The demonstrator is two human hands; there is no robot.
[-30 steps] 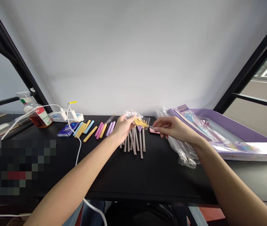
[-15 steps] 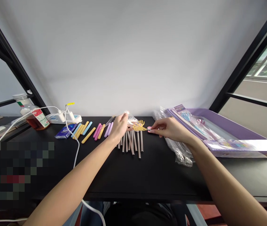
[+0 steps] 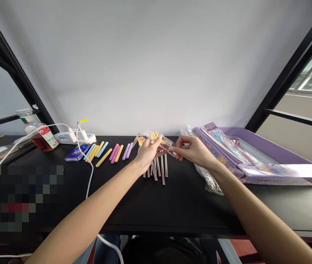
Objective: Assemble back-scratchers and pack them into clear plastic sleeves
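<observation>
My left hand (image 3: 146, 153) is closed around a clear plastic sleeve (image 3: 169, 142) above the black table. A yellow hand-shaped back scratcher head (image 3: 155, 136) shows in or behind the sleeve, near my left thumb. At the sleeve's right end, the fingers of my right hand (image 3: 192, 148) are pinched together; a thin yellow strip, apparently the scratcher's handle, shows beneath them. Another yellow hand-shaped head (image 3: 141, 140) lies just behind my left hand. Below both hands, several silver rods (image 3: 163, 170) lie side by side, their far ends hidden.
Pink grips (image 3: 114, 153), purple grips (image 3: 129, 150) and yellow and blue ones lie leftward. Beyond are a blue packet (image 3: 77, 152), a power strip (image 3: 90, 138) with a white cable, and a bottle (image 3: 46, 137). Rightward are crumpled plastic (image 3: 213, 183) and a purple box (image 3: 279, 143).
The yellow scratcher head has moved left and up, to beside my left thumb. A clear sleeve now stretches between my hands. My left hand has shifted slightly right and down.
</observation>
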